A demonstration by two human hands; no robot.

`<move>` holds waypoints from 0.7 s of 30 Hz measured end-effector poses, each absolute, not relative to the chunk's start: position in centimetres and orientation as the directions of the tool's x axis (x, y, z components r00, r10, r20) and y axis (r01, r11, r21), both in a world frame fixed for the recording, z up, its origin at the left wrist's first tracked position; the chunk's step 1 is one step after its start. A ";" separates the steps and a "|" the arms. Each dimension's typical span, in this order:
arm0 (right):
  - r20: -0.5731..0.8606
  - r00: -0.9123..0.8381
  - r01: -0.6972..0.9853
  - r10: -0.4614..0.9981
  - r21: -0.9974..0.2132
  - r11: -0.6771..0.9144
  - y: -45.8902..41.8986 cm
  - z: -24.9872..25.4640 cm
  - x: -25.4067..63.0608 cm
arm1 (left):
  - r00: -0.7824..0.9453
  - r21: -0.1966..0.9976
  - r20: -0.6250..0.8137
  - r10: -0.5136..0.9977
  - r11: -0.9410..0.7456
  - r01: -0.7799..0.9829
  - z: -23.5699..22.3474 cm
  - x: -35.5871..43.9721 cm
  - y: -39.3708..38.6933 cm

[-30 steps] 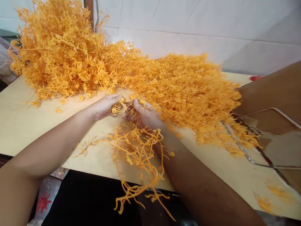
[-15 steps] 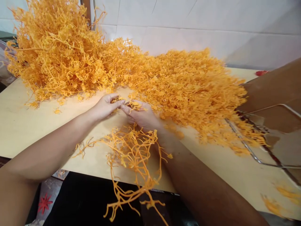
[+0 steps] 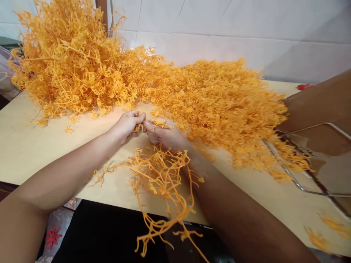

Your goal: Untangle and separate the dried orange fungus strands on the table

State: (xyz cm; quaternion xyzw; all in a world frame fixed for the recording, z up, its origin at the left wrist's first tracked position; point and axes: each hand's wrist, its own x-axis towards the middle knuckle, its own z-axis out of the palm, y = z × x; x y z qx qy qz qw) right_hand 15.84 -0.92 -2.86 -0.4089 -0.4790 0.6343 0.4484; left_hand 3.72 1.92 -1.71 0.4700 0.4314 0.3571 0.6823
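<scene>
My left hand (image 3: 131,124) and my right hand (image 3: 163,132) meet over the table, fingertips almost touching. Each is closed on small orange plastic sprig pieces (image 3: 159,123) with star-shaped ends. A branching cluster of bare orange plastic stems (image 3: 161,182) hangs below my right hand, over the table's near edge; whether my right hand holds it is hidden. Just beyond both hands, a long heap of orange plastic sprigs (image 3: 208,95) spreads across the table, rising into a tall mound (image 3: 74,65) at the left.
The pale table (image 3: 68,157) stands against a tiled wall (image 3: 208,22). At the right are a brown cardboard box (image 3: 323,98) and a bent metal wire frame (image 3: 297,184). A red star-shaped piece (image 3: 53,236) lies low at the left. Loose orange bits (image 3: 318,239) lie at the right corner.
My left hand has turned, its fingers now pinched closer together. The hanging stem cluster has swung slightly to the right. My right hand has shifted little.
</scene>
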 end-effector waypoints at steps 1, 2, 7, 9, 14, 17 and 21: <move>-0.086 -0.258 -0.180 0.962 -0.974 -0.135 -0.8 -2.9 15.8 | 0.351 0.947 -0.267 0.897 0.312 -0.077 -1.6 3.8 1.9; -0.077 -0.251 -0.184 0.965 -0.975 -0.126 -0.8 -3.0 15.7 | 0.326 0.945 -0.281 0.903 0.320 -0.072 -1.5 3.9 1.8; -0.063 -0.214 -0.202 0.975 -0.973 -0.108 -0.7 -3.5 15.5 | 0.231 0.941 -0.311 0.922 0.333 -0.062 -1.2 4.3 1.7; -0.077 -0.219 -0.194 0.973 -0.973 -0.121 -0.7 -3.6 15.4 | 0.224 0.946 -0.302 0.927 0.321 -0.052 -1.4 4.4 1.8; -0.118 -0.220 -0.195 0.968 -0.967 -0.163 -0.8 -3.5 15.6 | 0.244 0.971 -0.226 0.943 0.238 -0.020 -2.2 4.5 2.6; -0.165 -0.244 -0.185 0.956 -0.960 -0.212 -1.1 -3.3 15.9 | 0.352 0.972 -0.216 0.911 0.233 -0.006 -2.2 3.9 2.9; -0.169 -0.273 -0.113 0.947 -0.972 -0.206 -1.5 -3.0 16.1 | 0.510 0.980 -0.168 0.844 0.200 -0.008 -2.1 2.9 2.6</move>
